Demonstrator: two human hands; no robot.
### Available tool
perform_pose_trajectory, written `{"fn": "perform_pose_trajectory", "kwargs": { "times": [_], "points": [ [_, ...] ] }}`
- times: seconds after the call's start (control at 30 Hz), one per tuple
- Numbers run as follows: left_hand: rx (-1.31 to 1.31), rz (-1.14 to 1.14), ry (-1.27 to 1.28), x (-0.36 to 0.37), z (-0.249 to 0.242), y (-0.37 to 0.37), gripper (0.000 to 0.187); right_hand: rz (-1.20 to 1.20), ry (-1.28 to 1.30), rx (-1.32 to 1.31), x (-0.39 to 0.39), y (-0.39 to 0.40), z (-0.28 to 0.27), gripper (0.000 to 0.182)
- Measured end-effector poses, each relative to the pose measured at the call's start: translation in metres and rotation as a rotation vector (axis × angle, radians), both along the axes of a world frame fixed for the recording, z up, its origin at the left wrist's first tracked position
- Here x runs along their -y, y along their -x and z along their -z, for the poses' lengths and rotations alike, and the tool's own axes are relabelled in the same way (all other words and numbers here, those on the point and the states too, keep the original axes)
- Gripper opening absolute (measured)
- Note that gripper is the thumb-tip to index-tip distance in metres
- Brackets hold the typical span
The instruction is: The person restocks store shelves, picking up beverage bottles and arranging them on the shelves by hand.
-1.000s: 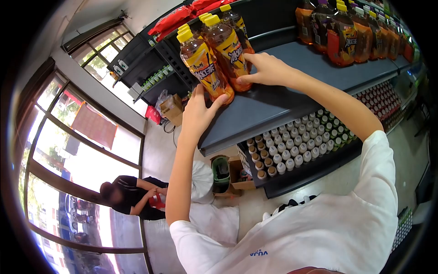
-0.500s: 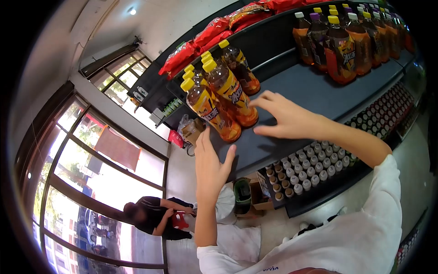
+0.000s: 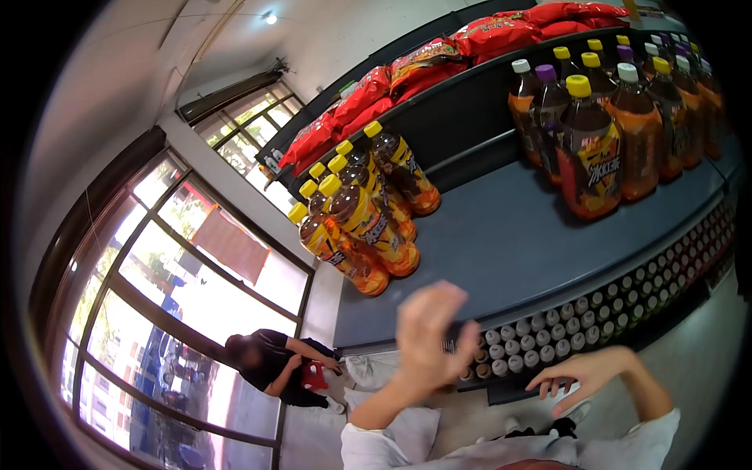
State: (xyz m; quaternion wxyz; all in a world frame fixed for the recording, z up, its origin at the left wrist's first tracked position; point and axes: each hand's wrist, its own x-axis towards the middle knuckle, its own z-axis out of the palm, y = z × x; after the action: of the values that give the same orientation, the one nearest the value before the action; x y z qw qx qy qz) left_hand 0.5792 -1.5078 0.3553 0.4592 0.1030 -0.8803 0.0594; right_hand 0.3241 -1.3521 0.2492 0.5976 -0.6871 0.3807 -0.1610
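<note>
Standing on the shelf (image 3: 517, 251), the yellow-capped bottles (image 3: 356, 227) sit above and apart from both hands; left hand (image 3: 429, 333) blurred, open, empty; right hand (image 3: 578, 376) spread, empty.

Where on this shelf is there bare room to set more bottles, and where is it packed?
Bare: the grey shelf between the yellow-capped bottles at its left end and the mixed-cap bottles at right, through to the front edge. Packed: both clusters, and the small bottles on the lower shelf.
</note>
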Motion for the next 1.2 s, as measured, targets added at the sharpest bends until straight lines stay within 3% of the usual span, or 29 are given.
{"fn": "perform_pose_trajectory", "kwargs": {
  "times": [0.07, 0.1, 0.13, 0.17, 0.2, 0.27, 0.33, 0.4, 0.47, 0.53, 0.63, 0.67, 0.7, 0.73, 0.77, 0.8, 0.83, 0.87, 0.9, 0.97, 1.0, 1.07, 1.1, 1.13, 1.2],
  "points": [
    [0.131, 0.441, -0.077, -0.020, 0.047, 0.045, 0.051, 0.170, -0.088, 0.150, -0.015, 0.018, 0.107, 0.073],
    [0.256, 0.586, -0.170, -0.036, 0.073, 0.067, 0.042, 0.337, -0.249, 0.233, -0.027, 0.022, 0.151, 0.066],
    [0.360, 0.623, -0.263, -0.055, 0.108, 0.088, 0.043, 0.523, -0.221, 0.220, -0.041, 0.026, 0.204, 0.058],
    [0.466, 0.660, -0.360, -0.075, 0.143, 0.107, 0.045, 0.690, -0.236, 0.134, -0.062, 0.033, 0.277, 0.051],
    [0.613, 0.646, -0.463, -0.092, 0.169, 0.123, 0.048, 0.900, -0.044, 0.016, -0.087, 0.037, 0.339, 0.053],
    [0.874, 0.591, -0.623, -0.117, 0.232, 0.145, 0.053, 1.055, -0.180, -0.710, -0.156, 0.038, 0.413, 0.062],
    [1.155, 0.476, -0.749, -0.121, 0.313, 0.159, 0.059, 0.799, -0.491, -0.839, -0.229, 0.063, 0.505, 0.072],
    [1.458, 0.249, -0.882, -0.123, 0.371, 0.168, 0.064, 1.080, -1.207, -0.152, -0.291, 0.086, 0.603, 0.062],
    [1.580, 0.143, -1.058, -0.111, 0.435, 0.175, 0.063, 1.554, -1.293, 0.028, -0.355, 0.101, 0.591, 0.058],
    [1.608, 0.163, -1.016, -0.094, 0.488, 0.183, 0.064, 1.916, -1.206, 0.118, -0.406, 0.112, 0.579, 0.054],
    [1.552, 0.081, -1.177, -0.068, 0.573, 0.192, 0.061, 2.304, -0.998, 0.272, -0.467, 0.107, 0.574, 0.048],
    [1.472, 0.028, -1.266, -0.068, 0.578, 0.193, 0.062, 2.387, -0.894, 0.290, -0.493, 0.100, 0.605, 0.046],
    [1.535, 0.002, -1.229, -0.070, 0.589, 0.203, 0.062, 2.153, -0.375, -0.319, -0.518, 0.080, 0.635, 0.034],
    [1.541, 0.002, -1.208, -0.076, 0.602, 0.207, 0.062, 2.385, -0.727, 0.307, -0.484, 0.093, 0.522, 0.033],
    [1.641, -0.010, -1.089, -0.085, 0.594, 0.226, 0.061, 2.285, -0.691, 0.340, -0.485, 0.107, 0.516, 0.036],
    [1.621, -0.059, -1.196, -0.097, 0.587, 0.243, 0.063, 2.404, -0.664, 0.243, -0.473, 0.100, 0.506, 0.034],
    [1.645, -0.044, -1.179, -0.098, 0.607, 0.262, 0.062, 2.372, -0.647, 0.129, -0.471, 0.100, 0.528, 0.036],
    [1.562, 0.007, -1.126, -0.109, 0.616, 0.283, 0.058, 2.489, -0.535, 0.185, -0.453, 0.096, 0.495, 0.035],
    [1.482, 0.043, -1.163, -0.122, 0.634, 0.310, 0.047, 2.384, -0.574, 0.006, -0.453, 0.094, 0.504, 0.038],
    [1.454, -0.008, -1.333, -0.160, 0.642, 0.348, 0.038, 2.205, -0.394, -0.223, -0.455, 0.079, 0.482, 0.040],
    [1.526, 0.081, -1.332, -0.175, 0.636, 0.391, 0.035, 2.337, -0.429, -0.201, -0.456, 0.065, 0.465, 0.040],
    [1.499, 0.233, -1.206, -0.211, 0.643, 0.437, 0.036, 2.322, -0.729, 0.086, -0.476, 0.042, 0.431, 0.042],
    [1.492, 0.312, -1.151, -0.227, 0.640, 0.470, 0.038, 2.345, -0.831, 0.053, -0.489, 0.031, 0.432, 0.040],
    [1.493, 0.390, -1.093, -0.246, 0.629, 0.502, 0.040, 2.357, -0.928, 0.012, -0.502, 0.015, 0.453, 0.039],
    [1.489, 0.495, -1.031, -0.280, 0.595, 0.530, 0.043, 1.857, -0.592, -1.014, -0.554, -0.057, 0.627, 0.037]
  ]
}}
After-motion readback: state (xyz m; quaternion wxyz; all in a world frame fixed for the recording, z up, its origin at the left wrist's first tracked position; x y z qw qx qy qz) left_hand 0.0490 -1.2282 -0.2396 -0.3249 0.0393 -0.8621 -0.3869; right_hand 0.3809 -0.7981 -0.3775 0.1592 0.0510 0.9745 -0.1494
